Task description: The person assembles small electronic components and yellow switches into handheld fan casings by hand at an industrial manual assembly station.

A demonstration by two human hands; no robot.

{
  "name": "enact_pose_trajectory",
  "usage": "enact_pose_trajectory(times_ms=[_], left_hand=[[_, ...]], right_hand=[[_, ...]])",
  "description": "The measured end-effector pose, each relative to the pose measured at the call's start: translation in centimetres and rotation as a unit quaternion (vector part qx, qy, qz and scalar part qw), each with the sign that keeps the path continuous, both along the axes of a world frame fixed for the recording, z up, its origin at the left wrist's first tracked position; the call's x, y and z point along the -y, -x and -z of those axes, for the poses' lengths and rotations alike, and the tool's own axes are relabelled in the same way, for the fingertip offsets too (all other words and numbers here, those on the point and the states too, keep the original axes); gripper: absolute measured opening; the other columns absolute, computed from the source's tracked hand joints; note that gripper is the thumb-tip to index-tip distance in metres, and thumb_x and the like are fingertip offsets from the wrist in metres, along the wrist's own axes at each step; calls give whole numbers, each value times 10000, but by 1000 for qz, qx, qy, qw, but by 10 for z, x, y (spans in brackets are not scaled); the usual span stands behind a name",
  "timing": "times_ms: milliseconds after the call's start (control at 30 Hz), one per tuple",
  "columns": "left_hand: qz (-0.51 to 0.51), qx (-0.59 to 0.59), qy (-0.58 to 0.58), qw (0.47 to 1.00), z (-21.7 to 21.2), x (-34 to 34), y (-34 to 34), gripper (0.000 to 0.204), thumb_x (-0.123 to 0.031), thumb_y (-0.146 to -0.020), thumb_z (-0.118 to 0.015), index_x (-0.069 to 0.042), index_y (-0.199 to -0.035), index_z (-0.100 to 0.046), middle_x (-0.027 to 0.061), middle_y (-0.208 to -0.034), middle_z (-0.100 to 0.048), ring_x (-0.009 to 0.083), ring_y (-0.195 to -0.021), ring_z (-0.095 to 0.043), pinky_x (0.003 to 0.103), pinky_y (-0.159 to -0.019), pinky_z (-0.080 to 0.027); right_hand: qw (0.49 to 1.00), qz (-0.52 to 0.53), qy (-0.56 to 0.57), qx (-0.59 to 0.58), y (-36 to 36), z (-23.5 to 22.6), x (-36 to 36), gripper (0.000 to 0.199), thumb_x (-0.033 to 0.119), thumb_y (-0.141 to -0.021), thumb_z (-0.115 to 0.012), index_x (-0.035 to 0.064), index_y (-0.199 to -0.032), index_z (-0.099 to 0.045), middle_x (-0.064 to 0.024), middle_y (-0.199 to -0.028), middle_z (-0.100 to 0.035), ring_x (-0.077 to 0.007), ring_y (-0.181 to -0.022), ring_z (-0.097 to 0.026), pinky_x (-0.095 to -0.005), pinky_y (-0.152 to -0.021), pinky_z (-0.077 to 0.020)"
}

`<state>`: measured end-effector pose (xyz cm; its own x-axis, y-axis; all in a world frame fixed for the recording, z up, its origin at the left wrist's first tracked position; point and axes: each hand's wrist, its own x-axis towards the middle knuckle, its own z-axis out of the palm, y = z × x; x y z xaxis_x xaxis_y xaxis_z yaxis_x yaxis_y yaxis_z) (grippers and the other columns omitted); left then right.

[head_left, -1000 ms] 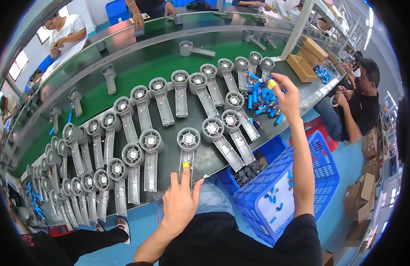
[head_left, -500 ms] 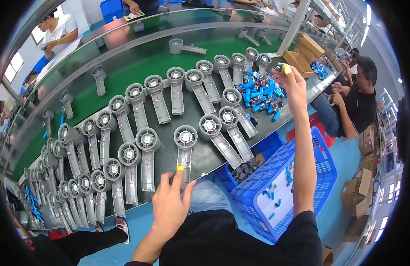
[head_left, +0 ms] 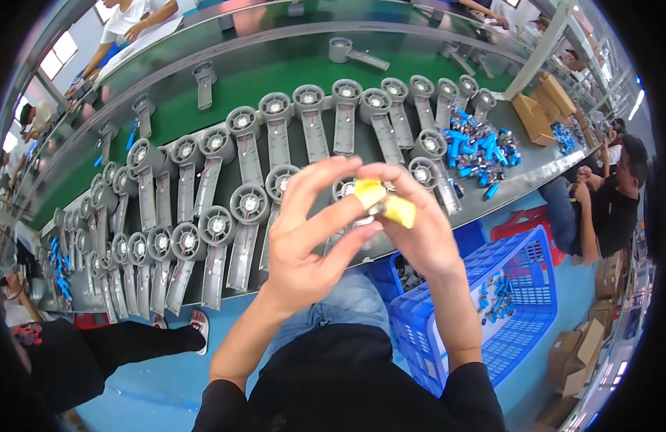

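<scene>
Grasp is concentrated at the fingertips: a small part (head_left: 377,209), pale and dark, is held by the curled fingers of the right hand (head_left: 428,234) and met by the thumb and index finger of the left hand (head_left: 300,248). Whether it is pinched or only touched by the left cannot be told, since it is largely covered by fingers. Yellow wraps (head_left: 369,193) are worn on one digit of each hand, close beside the part. The part is seen over the near portion of the dark table (head_left: 531,164), where some grey fan housings (head_left: 250,204) are partly hidden by the hands. Most of the open handles are directed toward the near side. Blue cylinders (head_left: 484,151) are heaped to the right of the housings; others are contained in a blue crate (head_left: 412,327) at the near right. A green belt (head_left: 275,72) is visible on the far side.

Good handling is probably served by one hand being used as a steady clamp, fine movements being left to the other. Fingertips are best placed at the part's sides, so that it can be viewed from above. Light pressure is advisable, since so small a piece could be bent or lost by squeezing.
</scene>
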<state>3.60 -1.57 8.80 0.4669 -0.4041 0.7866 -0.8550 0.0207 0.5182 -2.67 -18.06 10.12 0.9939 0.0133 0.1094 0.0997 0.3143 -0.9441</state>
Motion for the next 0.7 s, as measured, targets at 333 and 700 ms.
enact_pose_trajectory(times_ms=[333,700], left_hand=[[-4,-180,-154,971,33,-41,15,286,-14,-892,-601,-58,-1174,-630,86,-904,-620,153,-610,-614,329,-484,-466],[-79,-53,-298,950,40,-1,12,205,-35,-786,-715,-108,-978,-708,49,-740,-583,188,-543,-610,340,-473,-460]], right_hand=[[950,209,228,-52,51,67,-8,246,13,-952,-530,5,-1187,-600,-79,-1006,-684,-74,-814,-608,-203,-654,-482],[926,296,236,16,38,94,-30,267,-108,-769,-627,-6,-1014,-656,-76,-1004,-643,-24,-542,-496,-178,-471,-372]])
